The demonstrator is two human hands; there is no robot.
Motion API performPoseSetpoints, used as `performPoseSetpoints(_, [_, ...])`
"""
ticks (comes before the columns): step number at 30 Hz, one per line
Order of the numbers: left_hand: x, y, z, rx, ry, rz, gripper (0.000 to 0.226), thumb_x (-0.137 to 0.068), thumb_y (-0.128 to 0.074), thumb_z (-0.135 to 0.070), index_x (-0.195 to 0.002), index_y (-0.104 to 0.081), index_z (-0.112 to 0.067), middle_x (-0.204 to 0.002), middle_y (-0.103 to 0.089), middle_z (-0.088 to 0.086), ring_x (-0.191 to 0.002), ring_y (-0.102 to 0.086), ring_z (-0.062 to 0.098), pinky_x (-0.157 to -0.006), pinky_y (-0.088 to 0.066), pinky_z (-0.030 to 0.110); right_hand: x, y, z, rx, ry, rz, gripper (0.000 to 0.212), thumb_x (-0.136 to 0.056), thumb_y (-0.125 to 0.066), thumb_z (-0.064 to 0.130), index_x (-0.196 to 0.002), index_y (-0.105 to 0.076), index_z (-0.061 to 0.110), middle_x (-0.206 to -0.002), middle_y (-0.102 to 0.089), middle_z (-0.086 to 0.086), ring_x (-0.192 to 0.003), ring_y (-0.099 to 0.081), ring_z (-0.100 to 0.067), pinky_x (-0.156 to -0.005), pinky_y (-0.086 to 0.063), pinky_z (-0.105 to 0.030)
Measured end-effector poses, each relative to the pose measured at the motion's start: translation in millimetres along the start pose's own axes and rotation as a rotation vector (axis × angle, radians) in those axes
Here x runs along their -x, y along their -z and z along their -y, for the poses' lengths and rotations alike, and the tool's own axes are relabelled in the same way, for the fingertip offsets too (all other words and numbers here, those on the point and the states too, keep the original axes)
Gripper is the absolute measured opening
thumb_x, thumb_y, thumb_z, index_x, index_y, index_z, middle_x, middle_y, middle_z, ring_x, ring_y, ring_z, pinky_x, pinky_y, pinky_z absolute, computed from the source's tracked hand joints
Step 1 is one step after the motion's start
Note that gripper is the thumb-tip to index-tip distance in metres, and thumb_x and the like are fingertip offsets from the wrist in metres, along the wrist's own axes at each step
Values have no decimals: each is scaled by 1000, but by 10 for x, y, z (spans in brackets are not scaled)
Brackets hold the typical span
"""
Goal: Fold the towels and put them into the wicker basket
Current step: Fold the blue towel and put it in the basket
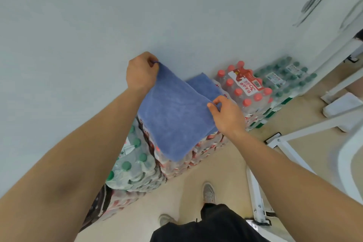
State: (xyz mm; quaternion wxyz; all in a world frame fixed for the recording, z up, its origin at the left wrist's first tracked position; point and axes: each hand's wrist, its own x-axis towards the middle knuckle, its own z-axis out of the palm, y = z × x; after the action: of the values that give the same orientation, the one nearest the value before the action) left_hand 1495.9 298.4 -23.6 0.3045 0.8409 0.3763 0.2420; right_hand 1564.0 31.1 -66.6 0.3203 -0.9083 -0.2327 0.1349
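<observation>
Now I hold the blue terry towel in the air above stacked shrink-wrapped water-bottle packs, my left hand and right hand each pinching a top corner. Folding looks barely begun. Next, bring those corners together evenly.

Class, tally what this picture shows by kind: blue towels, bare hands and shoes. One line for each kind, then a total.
Blue towels: 2, the held towel and the second towel lying behind it
Hands: 2, the left hand and the right hand
Shoes: 2, the front shoe and the rear shoe
Total: 6
</observation>
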Motion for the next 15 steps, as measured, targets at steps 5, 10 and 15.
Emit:
performPoseSetpoints(5, [-229,-602,-531,-101,-50,49,21,-84,-56,-20,-98,-71,-25,-94,-71,0,-85,-65,21,-75,-55,34,-415,237,-522,40,-70,13,16,-97,-52,38,-87,-54,25,-70,-55,6,-65,-54,-18,-54,-39,-30])
performPoseSetpoints(10, [-284,-1338,-593,-335,-46,213,23,-90,-54,-21,-106,-70,-23,-104,-70,7,-93,-65,31,-77,-55,37,-707,198,-1007,175,-150,176,13,-97,-49,30,-95,-60,23,-79,-63,-1,-78,-61,-30,-68,-50,-36])
performPoseSetpoints(15, [-338,-1833,-536,-410,-70,274,22,-93,-52,-23,-105,-70,-22,-104,-70,8,-92,-65,32,-76,-54,39,-875,85,-1301,189,-190,250,14,-96,-53,31,-98,-65,25,-87,-62,-1,-81,-58,-28,-69,-44,-32])
